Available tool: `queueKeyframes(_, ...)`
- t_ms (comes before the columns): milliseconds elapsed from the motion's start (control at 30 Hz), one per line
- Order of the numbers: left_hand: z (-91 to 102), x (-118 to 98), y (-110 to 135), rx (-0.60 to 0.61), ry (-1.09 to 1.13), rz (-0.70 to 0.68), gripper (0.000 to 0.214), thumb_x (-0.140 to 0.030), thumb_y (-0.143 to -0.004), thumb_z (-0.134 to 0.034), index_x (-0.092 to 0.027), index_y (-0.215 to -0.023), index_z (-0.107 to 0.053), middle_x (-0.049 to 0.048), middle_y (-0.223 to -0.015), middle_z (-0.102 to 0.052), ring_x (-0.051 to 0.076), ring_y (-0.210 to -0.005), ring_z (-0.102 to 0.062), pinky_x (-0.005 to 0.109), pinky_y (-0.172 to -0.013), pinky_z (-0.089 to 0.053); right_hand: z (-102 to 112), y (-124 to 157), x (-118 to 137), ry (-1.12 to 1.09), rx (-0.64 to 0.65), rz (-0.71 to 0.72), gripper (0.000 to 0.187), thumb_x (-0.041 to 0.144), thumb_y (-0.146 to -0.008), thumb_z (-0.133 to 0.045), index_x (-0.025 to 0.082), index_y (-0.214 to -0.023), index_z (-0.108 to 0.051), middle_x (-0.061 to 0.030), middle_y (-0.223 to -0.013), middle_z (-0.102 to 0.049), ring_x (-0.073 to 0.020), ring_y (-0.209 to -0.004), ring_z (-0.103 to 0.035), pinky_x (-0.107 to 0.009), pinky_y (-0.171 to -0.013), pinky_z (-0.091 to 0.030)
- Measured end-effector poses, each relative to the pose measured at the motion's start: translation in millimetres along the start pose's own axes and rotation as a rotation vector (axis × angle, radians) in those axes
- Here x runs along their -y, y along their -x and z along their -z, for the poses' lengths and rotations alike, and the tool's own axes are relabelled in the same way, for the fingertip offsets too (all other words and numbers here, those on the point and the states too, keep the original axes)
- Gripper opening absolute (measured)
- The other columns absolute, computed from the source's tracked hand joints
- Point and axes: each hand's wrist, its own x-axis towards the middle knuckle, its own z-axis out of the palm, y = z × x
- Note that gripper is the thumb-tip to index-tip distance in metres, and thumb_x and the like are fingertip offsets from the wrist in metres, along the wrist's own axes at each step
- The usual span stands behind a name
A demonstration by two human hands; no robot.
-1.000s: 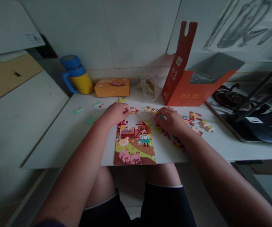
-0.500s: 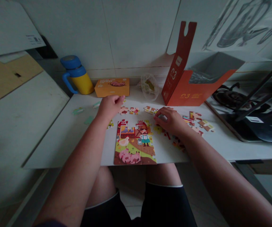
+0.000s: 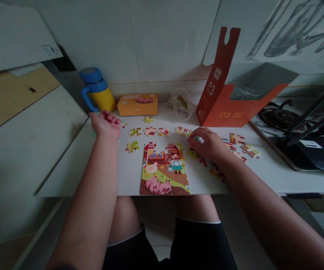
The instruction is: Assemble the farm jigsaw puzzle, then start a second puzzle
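My left hand point(image 3: 105, 122) is raised over the table's left side, palm turned up and fingers loosely bent, with nothing visible in it. Close by lie green jigsaw pieces point(image 3: 133, 146). My right hand point(image 3: 207, 141) rests right of centre, thumb and index tips together; whatever is between them is hidden. A pale brown jigsaw piece point(image 3: 182, 131) touches or nearly touches its fingertips. Between my forearms lies a partly joined farm jigsaw point(image 3: 164, 172) with a pig, a hen and a farmer, at the front edge. Pink jigsaw pieces point(image 3: 150, 131) form a row behind it.
Along the wall stand a blue and yellow flask point(image 3: 104, 96), an orange puzzle box point(image 3: 138, 107), a clear plastic bag point(image 3: 182, 105) and a tall open red box point(image 3: 224, 108). More jigsaw pieces point(image 3: 250, 150) lie right of my hand, near a black device point(image 3: 314, 157).
My left hand has moved left, away from the row of pieces, and turned palm up. Green pieces it covered now show. My right hand stays in place; the view has shifted slightly.
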Motion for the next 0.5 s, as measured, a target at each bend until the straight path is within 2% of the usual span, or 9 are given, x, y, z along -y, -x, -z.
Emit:
queueKeyframes(333,1.8,2,-5,0.030,0.021,-0.037,0.067,-0.071,-0.109,-0.017,-0.023,-0.071,-0.041,-0.0064,-0.054,-0.029,0.010,-0.042,-0.024,0.025,-0.046,-0.025,0,-1,0,0.024,-0.007,0.000,0.014,0.035,-0.097,-0.065,0.024,-0.088,-0.070,-0.0095,-0.093,-0.075,-0.0278,-0.087,-0.068,-0.042,-0.083,-0.052)
queueKeyframes(500,15.4,-15,-14,-0.072,0.196,-0.059,0.059,-0.053,-0.111,-0.003,-0.023,-0.073,-0.038,-0.0073,-0.054,-0.025,0.011,-0.041,-0.023,0.025,-0.048,-0.025,1,0,-1,0.030,-0.033,-0.020,0.015,0.036,-0.097,-0.064,0.024,-0.091,-0.071,-0.0094,-0.094,-0.076,-0.0271,-0.086,-0.069,-0.040,-0.081,-0.052)
